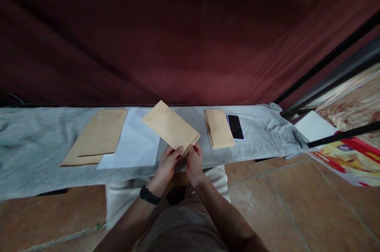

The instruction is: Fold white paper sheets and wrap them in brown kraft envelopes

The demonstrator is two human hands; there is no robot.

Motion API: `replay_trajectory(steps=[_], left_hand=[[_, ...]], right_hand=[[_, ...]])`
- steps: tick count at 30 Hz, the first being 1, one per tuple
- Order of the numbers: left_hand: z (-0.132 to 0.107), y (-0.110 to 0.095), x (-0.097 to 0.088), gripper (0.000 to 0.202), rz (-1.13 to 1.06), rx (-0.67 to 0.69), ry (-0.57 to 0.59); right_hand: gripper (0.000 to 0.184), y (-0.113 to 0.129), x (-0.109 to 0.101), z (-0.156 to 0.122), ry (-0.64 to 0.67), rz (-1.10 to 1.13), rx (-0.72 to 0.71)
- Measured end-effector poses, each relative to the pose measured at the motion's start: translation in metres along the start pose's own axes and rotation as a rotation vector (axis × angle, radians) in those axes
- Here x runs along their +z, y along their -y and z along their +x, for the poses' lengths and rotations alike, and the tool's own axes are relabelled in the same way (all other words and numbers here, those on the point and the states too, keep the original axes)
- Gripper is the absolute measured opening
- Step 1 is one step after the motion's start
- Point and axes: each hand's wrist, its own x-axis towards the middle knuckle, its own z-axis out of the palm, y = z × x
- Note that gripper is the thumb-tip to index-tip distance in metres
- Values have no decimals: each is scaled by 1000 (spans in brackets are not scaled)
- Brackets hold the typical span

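Observation:
A tan paper envelope (172,125) with faint reddish print at its far corner is held tilted above the near edge of the cloth-covered table. My left hand (170,161) pinches its lower corner with the thumb on top. My right hand (194,159) is closed at the envelope's near right end, where the edges look layered, like a flap or a second sheet. White paper (133,141) lies just left of the held envelope. To the right sits a small stack of similar envelopes (220,129).
Larger brown envelopes (101,133) overlap the white paper's left side. A dark-screened phone (236,127) lies beside the small stack. Grey cloth (261,133) covers the narrow table. A dark red curtain (190,46) hangs behind it. At right are black bars and a colourful box (353,159).

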Motion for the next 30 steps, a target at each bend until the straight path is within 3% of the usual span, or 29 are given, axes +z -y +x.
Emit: replay_trajectory(steps=[3,9,12,14,18,20,24,27,30], left_hand=[[3,1,4,48,37,8,-16],[23,-13,-5,51,209,31,120],[35,-17,-13,46,304,38,147],[41,-18,-20,44,371,39,138],[46,-11,-34,41,469,11,138],[48,-7,-38,41,487,-10,142],[47,-3,-42,38,580,-3,111],[41,-6,-46,24,926,115,34],[35,-12,-46,16,1337,385,-121]], right_hand=[[25,2,-6,-1,12,-72,8],[30,13,-25,14,117,-101,124],[35,11,-41,21,110,-141,136],[39,9,-53,26,80,-243,47],[36,12,-73,34,42,-591,-317],[32,17,-76,38,141,-763,-465],[41,22,-73,43,483,-1086,-715],[43,17,-71,45,631,-1244,-805],[45,12,-73,46,652,-1321,-853]])
